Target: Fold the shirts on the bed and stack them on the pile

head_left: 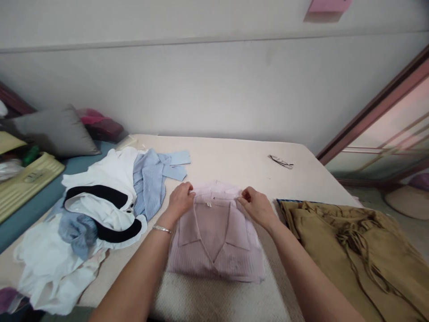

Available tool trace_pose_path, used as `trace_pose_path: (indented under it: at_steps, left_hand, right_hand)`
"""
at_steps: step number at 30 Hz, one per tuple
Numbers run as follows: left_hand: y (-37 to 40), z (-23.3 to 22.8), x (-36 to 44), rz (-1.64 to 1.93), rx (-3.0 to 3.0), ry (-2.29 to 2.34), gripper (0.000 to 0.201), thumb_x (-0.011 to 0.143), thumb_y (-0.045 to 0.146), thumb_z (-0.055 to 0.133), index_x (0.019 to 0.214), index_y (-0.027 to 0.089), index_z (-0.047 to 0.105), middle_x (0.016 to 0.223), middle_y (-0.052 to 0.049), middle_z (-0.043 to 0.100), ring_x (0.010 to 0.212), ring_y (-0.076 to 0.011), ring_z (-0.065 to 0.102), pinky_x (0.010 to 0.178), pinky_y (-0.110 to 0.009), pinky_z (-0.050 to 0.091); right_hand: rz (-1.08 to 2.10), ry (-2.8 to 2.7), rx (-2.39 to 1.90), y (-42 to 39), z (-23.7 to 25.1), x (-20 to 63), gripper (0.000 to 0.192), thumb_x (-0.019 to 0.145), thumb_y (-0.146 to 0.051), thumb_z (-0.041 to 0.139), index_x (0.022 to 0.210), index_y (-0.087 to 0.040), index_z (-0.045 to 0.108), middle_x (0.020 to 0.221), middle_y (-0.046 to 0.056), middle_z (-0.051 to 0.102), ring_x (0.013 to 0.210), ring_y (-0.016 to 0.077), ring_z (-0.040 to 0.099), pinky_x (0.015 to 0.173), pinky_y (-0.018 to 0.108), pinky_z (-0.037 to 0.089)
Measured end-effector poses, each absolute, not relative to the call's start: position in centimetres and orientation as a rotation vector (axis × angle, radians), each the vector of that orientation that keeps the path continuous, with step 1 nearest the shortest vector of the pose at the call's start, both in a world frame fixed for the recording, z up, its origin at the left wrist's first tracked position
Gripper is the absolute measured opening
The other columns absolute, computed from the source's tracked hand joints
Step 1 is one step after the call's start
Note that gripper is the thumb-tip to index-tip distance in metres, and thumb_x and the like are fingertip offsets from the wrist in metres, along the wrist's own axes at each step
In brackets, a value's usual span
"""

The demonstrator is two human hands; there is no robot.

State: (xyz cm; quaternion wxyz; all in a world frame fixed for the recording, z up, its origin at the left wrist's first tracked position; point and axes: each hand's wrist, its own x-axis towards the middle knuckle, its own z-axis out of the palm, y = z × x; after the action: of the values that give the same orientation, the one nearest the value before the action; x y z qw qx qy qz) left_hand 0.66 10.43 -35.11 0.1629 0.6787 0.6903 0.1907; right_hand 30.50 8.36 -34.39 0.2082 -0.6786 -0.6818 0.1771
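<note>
A pale pink collared shirt (pixel 234 264), folded into a compact block with its V-neck facing up, lies in front of me on the light-coloured table cover (pixel 231 156). At its far left corner, my left hand (pixel 180 199) pinches the fabric near the collar. My right hand (pixel 258 205) grips the far right corner between thumb and fingers. A silver bracelet (pixel 162 228) circles my left wrist.
On the left lie a heaped white garment (pixel 110 170) with black trim and a blue striped garment (pixel 150 179). Brown drawstring trousers (pixel 321 241) lie folded at right. Eyeglasses (pixel 281 162) rest towards the back. Behind stands a white wall (pixel 214 89); a grey cushion (pixel 60 132) is far left.
</note>
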Motion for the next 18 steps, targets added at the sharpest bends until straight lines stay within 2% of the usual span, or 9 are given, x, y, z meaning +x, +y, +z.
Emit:
trace_pose_path:
  at_steps: [3,6,8,11,14,16,18]
  left_hand:
    - [9.7,-36.1,2.7,0.547,2.258,1.825,0.022,0.093,0.022,0.054,0.112,0.021,0.064,0.127,-0.010,0.064,0.122,-0.0248,0.054,0.102,-0.038,0.041]
    - [8.5,-37.2,3.6,0.416,2.507,1.614,0.029,0.100,0.029,0.047,0.124,0.022,0.061,0.146,-0.009,0.054,0.135,-0.0263,0.047,0.110,-0.044,0.037]
    - [7.9,-37.7,3.8,0.310,2.537,1.578,0.034,0.102,0.035,0.045,0.131,0.023,0.057,0.151,-0.009,0.051,0.139,-0.0285,0.043,0.111,-0.049,0.035]
    - [7.8,-37.3,3.9,0.247,2.531,1.574,0.031,0.103,0.035,0.044,0.126,0.023,0.059,0.143,-0.009,0.058,0.134,-0.0273,0.048,0.109,-0.049,0.036]
    - [8.0,-36.2,3.7,0.273,2.512,1.572,0.027,0.104,0.031,0.039,0.108,0.022,0.064,0.119,-0.008,0.069,0.117,-0.0231,0.059,0.102,-0.042,0.040]
    - [8.0,-35.5,3.5,0.294,2.487,1.616,0.022,0.102,0.029,0.042,0.102,0.021,0.063,0.109,-0.008,0.069,0.109,-0.0227,0.061,0.096,-0.038,0.042]
    - [7.6,-35.0,3.4,0.284,2.469,1.657,0.015,0.099,0.031,0.051,0.100,0.020,0.062,0.108,-0.009,0.068,0.106,-0.0244,0.060,0.092,-0.037,0.043]
  right_hand:
    - [0.366,-1.955,-1.912,7.6,-35.0,29.5,0.017,0.088,-0.030,0.063,0.102,-0.020,0.062,0.097,0.007,0.071,0.082,0.0195,0.063,0.070,0.029,0.040]
    - [0.237,-2.135,-1.782,6.6,-35.8,29.2,0.024,0.094,-0.031,0.059,0.114,-0.019,0.062,0.114,0.011,0.069,0.104,0.0234,0.062,0.083,0.031,0.043]
    - [0.162,-2.315,-1.621,6.2,-36.3,29.1,0.025,0.097,-0.032,0.056,0.118,-0.021,0.063,0.124,0.010,0.066,0.117,0.0246,0.056,0.094,0.034,0.041]
    - [0.115,-2.484,-1.510,5.9,-36.9,28.8,0.021,0.098,-0.033,0.055,0.115,-0.023,0.065,0.129,0.008,0.065,0.122,0.0240,0.053,0.102,0.037,0.037]
    - [0.111,-2.514,-1.552,5.8,-36.8,28.5,0.019,0.098,-0.033,0.056,0.109,-0.022,0.065,0.125,0.009,0.065,0.119,0.0240,0.055,0.100,0.037,0.037]
    - [0.116,-2.507,-1.563,5.7,-36.5,28.3,0.019,0.096,-0.034,0.058,0.108,-0.021,0.065,0.125,0.009,0.065,0.121,0.0248,0.054,0.101,0.037,0.036]
    - [0.138,-2.487,-1.550,5.3,-36.2,28.1,0.025,0.094,-0.034,0.061,0.115,-0.020,0.063,0.131,0.011,0.062,0.125,0.0257,0.051,0.104,0.037,0.035]
